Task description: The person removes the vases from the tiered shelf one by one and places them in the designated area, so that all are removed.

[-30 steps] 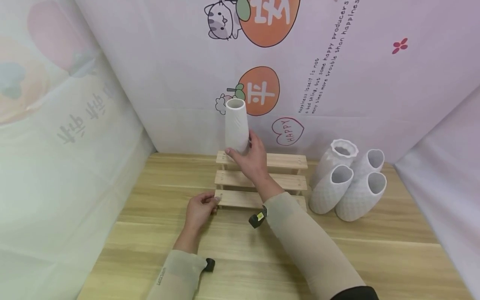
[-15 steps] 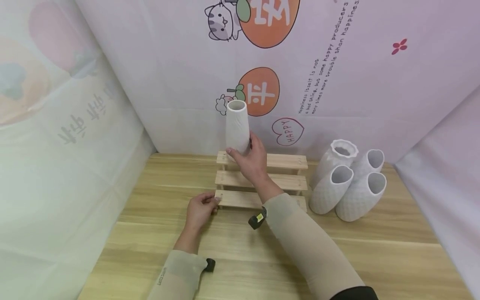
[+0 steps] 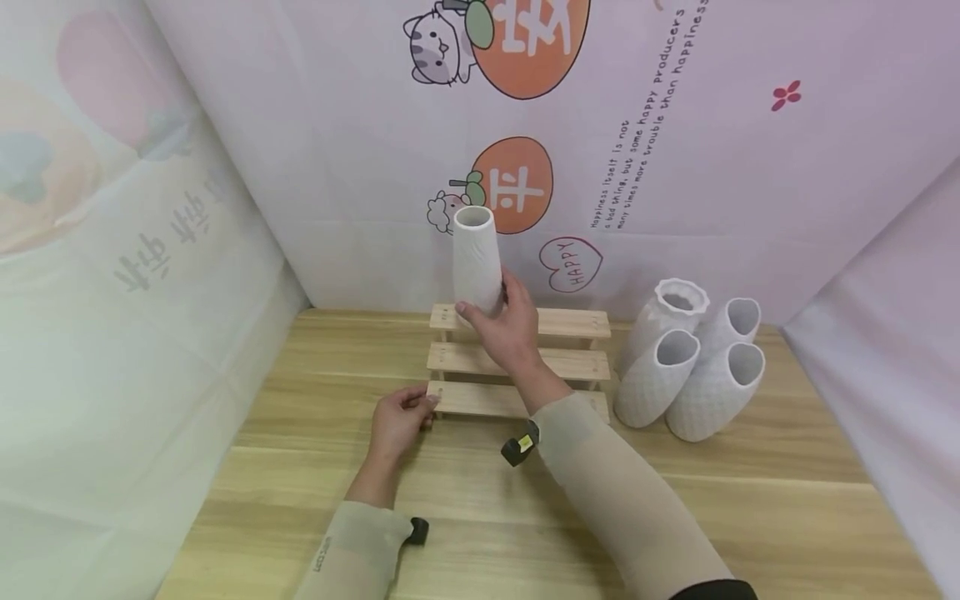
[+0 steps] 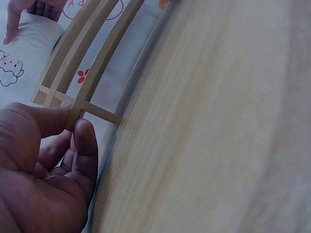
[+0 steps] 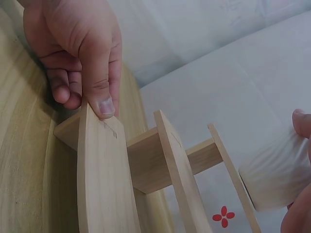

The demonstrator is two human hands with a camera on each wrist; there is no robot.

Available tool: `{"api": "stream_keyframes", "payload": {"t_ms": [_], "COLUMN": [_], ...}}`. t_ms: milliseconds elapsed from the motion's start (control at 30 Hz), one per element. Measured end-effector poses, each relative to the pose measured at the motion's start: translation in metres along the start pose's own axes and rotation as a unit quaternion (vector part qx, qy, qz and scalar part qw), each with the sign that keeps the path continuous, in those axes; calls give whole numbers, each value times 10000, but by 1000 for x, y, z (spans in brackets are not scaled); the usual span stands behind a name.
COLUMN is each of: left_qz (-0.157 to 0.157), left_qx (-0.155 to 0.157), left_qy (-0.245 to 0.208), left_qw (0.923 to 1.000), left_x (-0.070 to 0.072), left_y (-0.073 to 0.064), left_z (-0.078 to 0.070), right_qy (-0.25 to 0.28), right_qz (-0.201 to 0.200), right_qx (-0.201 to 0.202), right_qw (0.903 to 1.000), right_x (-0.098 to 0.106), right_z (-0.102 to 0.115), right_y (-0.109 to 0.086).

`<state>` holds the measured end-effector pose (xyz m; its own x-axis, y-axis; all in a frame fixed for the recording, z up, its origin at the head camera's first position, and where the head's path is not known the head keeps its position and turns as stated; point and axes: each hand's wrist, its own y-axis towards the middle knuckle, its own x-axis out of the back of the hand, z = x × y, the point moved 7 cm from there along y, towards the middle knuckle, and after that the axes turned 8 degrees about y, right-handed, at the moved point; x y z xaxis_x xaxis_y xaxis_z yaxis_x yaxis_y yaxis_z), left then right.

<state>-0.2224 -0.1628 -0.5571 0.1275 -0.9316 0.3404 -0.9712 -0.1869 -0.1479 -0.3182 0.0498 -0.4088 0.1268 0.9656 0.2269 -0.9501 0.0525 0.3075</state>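
Note:
A slender white vase [image 3: 477, 262] stands upright at the left end of the top step of a three-step wooden shelf [image 3: 517, 402]. My right hand [image 3: 512, 327] grips its lower part, thumb in front and fingers round the right side. In the right wrist view the vase's base [image 5: 272, 182] is at the top board and seems to touch it. The lowest step's left end is pinched between thumb and fingers of my left hand [image 3: 399, 421]. Seen from the left wrist, that thumb and the fingertips [image 4: 85, 138] lie on either side of the board [image 4: 104, 60].
Several white vases cluster to the right of the shelf, among them one with a scalloped rim [image 3: 678, 300] and a slanted-mouth one [image 3: 716, 392]. A printed cloth backdrop [image 3: 675, 150] rises behind the wooden table [image 3: 480, 517], with another cloth [image 3: 135, 350] on the left.
The vase in my right hand has come down slightly onto or close to the top step. My left hand keeps its hold on the shelf. The head view has shifted a little.

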Motion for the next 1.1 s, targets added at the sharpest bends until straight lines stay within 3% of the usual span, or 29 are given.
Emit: {"api": "stream_keyframes", "payload": {"t_ms": [500, 1100], "left_qz": [57, 86], "left_qx": [-57, -56], "left_qy": [-153, -141], "left_qw": [9999, 9998], "left_x": [0, -1], "left_y": [-1, -1], "left_z": [1, -2], "right_qy": [46, 356], "right_qz": [-32, -104], "right_qx": [-155, 181], "right_qw": [9999, 9991], "right_x": [14, 33], "right_z": [-1, 5], "right_y": [-17, -42]}}
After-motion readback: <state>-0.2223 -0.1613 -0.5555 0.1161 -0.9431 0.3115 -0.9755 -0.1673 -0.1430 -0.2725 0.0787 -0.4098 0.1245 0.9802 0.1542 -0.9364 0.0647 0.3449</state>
